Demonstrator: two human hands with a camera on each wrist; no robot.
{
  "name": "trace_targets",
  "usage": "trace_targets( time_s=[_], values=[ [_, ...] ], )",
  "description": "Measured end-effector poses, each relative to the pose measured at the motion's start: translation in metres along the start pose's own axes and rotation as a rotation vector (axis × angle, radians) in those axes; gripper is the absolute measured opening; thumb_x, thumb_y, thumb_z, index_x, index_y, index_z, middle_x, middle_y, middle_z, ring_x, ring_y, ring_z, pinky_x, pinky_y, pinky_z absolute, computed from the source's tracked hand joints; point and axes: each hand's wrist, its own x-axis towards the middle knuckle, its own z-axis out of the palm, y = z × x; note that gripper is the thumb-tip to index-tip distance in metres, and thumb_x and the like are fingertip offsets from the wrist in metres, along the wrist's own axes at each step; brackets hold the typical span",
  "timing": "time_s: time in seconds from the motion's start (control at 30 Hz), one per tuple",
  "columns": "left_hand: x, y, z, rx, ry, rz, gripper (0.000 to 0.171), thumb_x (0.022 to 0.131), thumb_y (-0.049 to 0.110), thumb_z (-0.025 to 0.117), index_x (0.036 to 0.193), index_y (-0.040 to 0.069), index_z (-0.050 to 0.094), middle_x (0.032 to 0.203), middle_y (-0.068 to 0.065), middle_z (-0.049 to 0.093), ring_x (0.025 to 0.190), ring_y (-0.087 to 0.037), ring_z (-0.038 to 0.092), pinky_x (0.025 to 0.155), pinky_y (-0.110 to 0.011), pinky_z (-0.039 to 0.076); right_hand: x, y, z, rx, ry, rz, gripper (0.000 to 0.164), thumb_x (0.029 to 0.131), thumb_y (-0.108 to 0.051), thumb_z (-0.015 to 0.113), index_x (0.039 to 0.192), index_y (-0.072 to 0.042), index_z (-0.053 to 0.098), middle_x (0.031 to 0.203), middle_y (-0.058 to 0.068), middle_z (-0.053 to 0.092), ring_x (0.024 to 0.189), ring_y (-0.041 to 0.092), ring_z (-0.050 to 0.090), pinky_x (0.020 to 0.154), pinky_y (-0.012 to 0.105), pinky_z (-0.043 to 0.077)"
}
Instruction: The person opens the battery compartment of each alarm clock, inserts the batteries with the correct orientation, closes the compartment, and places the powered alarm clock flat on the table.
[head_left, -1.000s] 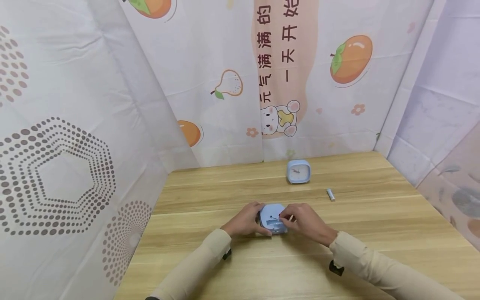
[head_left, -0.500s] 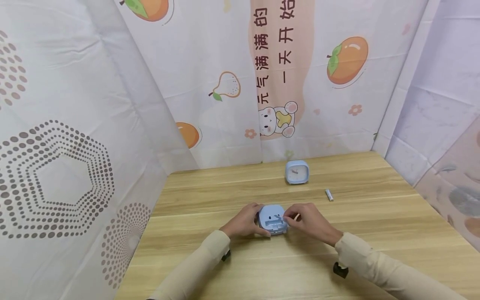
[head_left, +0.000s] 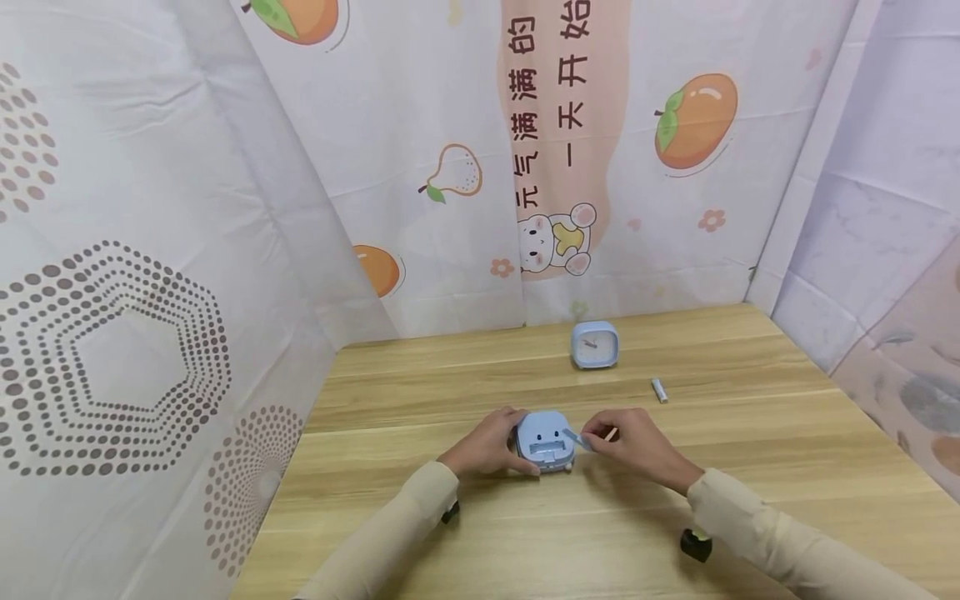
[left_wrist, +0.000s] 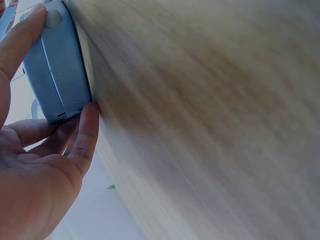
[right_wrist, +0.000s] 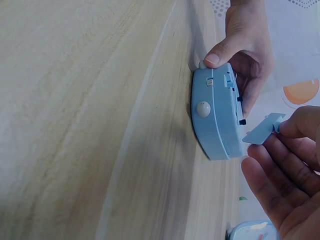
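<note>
A light-blue alarm clock (head_left: 551,421) lies face down on the wooden table, back facing up. Its battery compartment (head_left: 547,447) is uncovered, and two dark knobs show just above it. My left hand (head_left: 486,443) grips the clock's left side, thumb at the near edge by a small round foot (left_wrist: 53,19) and fingers around the far side. Between thumb and fingers, my right hand (head_left: 633,443) pinches a thin light-blue battery cover (right_wrist: 261,131). The cover is held tilted, just right of the clock and apart from it in the right wrist view.
Another light-blue alarm clock (head_left: 595,345) stands upright at the back of the table (head_left: 420,383). To its right and nearer lies a small battery (head_left: 659,390). Printed cloth curtains (head_left: 450,233) hang behind the table and along both sides.
My right hand has drawn the battery cover off the clock's back and moved it to the right, leaving the compartment exposed. My left hand keeps its grip on the clock.
</note>
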Motion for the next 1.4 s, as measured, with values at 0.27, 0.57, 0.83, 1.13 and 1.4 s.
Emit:
trace_targets(
  time_s=[0.27,0.57,0.83,1.13,1.4],
  values=[
    [0.0,0.0,-0.001,0.008,0.003,-0.001,0.105,0.073,0.054,0.09,0.155,0.008,0.044,0.148,-0.009,0.051,0.134,-0.024,0.049,0.113,-0.041,0.04,-0.006,0.007,-0.008,0.032,-0.007,0.026,0.006,0.096,-0.014,0.073,0.093,-0.017,0.078,0.085,-0.012,0.07,0.079,0.005,0.063,0.071,0.026,0.055],
    [-0.001,0.003,-0.001,0.007,-0.005,-0.003,0.106,0.073,0.054,0.09,0.156,0.007,0.043,0.15,-0.01,0.05,0.136,-0.024,0.048,0.114,-0.041,0.039,-0.016,0.017,-0.018,0.073,-0.053,0.107,0.006,0.097,-0.019,0.073,0.094,-0.016,0.077,0.086,-0.009,0.07,0.081,0.007,0.062,0.071,0.027,0.052],
    [-0.001,0.005,-0.002,-0.006,-0.008,-0.003,0.105,0.073,0.052,0.091,0.156,0.007,0.044,0.15,-0.01,0.05,0.135,-0.025,0.048,0.114,-0.042,0.039,-0.024,0.026,-0.024,0.097,-0.078,0.156,0.009,0.098,-0.02,0.07,0.096,-0.015,0.077,0.087,-0.006,0.071,0.081,0.01,0.062,0.069,0.026,0.052],
    [-0.001,0.006,-0.002,-0.002,-0.007,-0.008,0.105,0.073,0.051,0.091,0.156,0.007,0.043,0.15,-0.011,0.05,0.137,-0.025,0.047,0.114,-0.042,0.039,-0.03,0.033,-0.029,0.125,-0.106,0.187,0.009,0.099,-0.02,0.07,0.096,-0.014,0.076,0.087,-0.005,0.07,0.08,0.01,0.061,0.067,0.026,0.052],
    [0.0,0.004,-0.001,0.01,-0.007,0.0,0.106,0.073,0.052,0.091,0.156,0.006,0.043,0.151,-0.011,0.049,0.138,-0.026,0.047,0.115,-0.042,0.039,-0.035,0.037,-0.029,0.181,-0.149,0.221,0.01,0.099,-0.017,0.069,0.097,-0.01,0.075,0.088,0.0,0.069,0.077,0.013,0.061,0.061,0.028,0.055]
  ],
)
